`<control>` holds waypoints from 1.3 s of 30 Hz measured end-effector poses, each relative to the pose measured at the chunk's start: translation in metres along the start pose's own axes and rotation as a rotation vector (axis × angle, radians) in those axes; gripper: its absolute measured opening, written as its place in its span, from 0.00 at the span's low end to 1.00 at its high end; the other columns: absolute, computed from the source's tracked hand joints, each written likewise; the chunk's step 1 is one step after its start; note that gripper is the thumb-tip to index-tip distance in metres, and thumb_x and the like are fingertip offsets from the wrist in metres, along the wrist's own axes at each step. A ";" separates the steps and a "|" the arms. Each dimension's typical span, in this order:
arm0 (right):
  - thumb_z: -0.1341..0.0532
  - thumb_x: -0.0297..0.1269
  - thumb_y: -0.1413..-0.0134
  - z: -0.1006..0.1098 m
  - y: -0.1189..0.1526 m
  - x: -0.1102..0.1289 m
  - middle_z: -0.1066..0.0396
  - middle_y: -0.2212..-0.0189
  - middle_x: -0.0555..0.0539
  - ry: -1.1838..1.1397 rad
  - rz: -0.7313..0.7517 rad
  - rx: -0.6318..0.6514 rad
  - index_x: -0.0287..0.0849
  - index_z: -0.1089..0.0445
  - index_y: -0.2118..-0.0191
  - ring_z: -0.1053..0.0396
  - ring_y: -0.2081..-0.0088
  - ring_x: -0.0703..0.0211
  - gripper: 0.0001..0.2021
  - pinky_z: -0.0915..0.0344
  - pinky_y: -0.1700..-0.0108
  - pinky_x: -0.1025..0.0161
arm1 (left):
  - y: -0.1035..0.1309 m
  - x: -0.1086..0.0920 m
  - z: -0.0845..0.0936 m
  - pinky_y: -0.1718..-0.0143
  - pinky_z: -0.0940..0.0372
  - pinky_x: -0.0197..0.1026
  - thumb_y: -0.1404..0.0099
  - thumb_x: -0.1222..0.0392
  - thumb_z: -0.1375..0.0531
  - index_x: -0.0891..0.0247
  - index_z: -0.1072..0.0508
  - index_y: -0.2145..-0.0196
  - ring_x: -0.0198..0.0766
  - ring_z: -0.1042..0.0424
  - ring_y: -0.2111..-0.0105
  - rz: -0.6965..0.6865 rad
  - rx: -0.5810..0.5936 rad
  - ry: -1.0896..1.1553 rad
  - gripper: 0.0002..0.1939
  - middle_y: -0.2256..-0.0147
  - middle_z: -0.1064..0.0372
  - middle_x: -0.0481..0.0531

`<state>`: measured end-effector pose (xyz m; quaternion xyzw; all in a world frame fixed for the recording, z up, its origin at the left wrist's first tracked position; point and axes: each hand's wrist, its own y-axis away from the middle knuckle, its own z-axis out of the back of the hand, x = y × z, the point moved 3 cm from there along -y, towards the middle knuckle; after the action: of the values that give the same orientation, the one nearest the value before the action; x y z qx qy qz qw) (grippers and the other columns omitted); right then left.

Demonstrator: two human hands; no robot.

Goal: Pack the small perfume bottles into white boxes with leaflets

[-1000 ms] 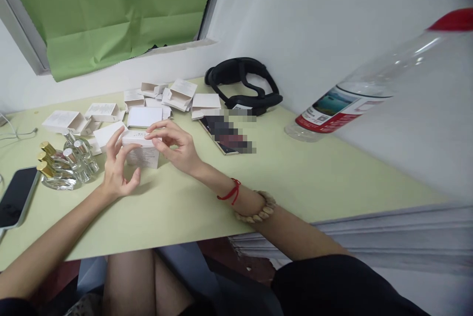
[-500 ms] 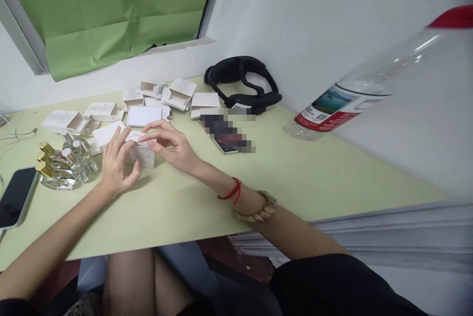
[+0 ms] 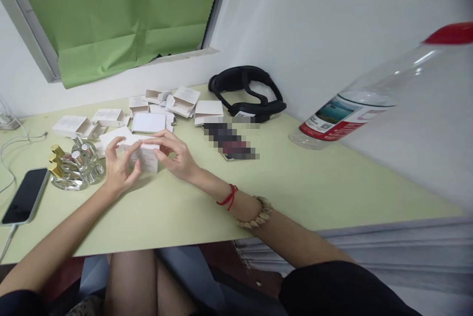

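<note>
A small white printed cardboard box (image 3: 149, 161) stands upright on the table between my hands. My left hand (image 3: 118, 171) is at its left side, index fingertip at the top edge and thumb in front. From the right, my right hand (image 3: 178, 157) reaches over, with its fingers along the top edge and its thumb by the right side. Parts of the box top are hidden behind my fingers. Just left of my left hand stand several small glass bottles, silver-capped ones (image 3: 88, 171) and gold-capped ones (image 3: 68, 182).
Several white boxes (image 3: 181, 102) lie towards the wall. A black headset (image 3: 254, 109) rests at the back, beside a pixelated object (image 3: 231, 142). A large plastic bottle (image 3: 334, 116) stands right. A phone (image 3: 26, 195) with a cable lies left.
The view has shifted a little, so the table's contents appear lower and further right. My right fingers now lie along the box's top edge, and my left fingers are more bent.
</note>
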<state>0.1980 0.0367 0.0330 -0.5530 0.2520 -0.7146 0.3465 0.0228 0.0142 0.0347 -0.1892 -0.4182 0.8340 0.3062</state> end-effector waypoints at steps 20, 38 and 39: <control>0.57 0.61 0.40 -0.020 0.006 -0.010 0.32 0.80 0.50 -0.165 -0.397 0.383 0.37 0.46 0.37 0.32 0.78 0.56 0.36 0.35 0.74 0.61 | 0.020 -0.024 -0.001 0.58 0.29 0.47 0.43 0.47 0.37 0.67 0.36 0.45 0.45 0.25 0.61 0.709 0.137 0.455 0.33 0.59 0.25 0.58; 0.53 0.44 0.35 -0.018 0.001 -0.009 0.29 0.78 0.53 0.261 -0.275 0.557 0.44 0.37 0.41 0.35 0.77 0.61 0.22 0.42 0.66 0.65 | 0.015 0.063 0.226 0.68 0.37 0.36 0.47 0.41 0.39 0.65 0.34 0.69 0.33 0.36 0.72 0.502 -0.718 -0.085 0.22 0.73 0.36 0.46; 0.53 0.44 0.35 -0.018 0.001 -0.010 0.29 0.78 0.53 0.257 -0.277 0.558 0.44 0.37 0.41 0.35 0.77 0.61 0.22 0.42 0.66 0.65 | 0.013 0.076 0.225 0.68 0.37 0.36 0.45 0.42 0.39 0.65 0.35 0.68 0.32 0.37 0.71 0.530 -0.687 -0.139 0.21 0.72 0.37 0.46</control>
<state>0.1821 0.0429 0.0215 -0.3713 0.0110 -0.8601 0.3496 -0.1670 -0.0716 0.1499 -0.3240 -0.6279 0.7071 -0.0277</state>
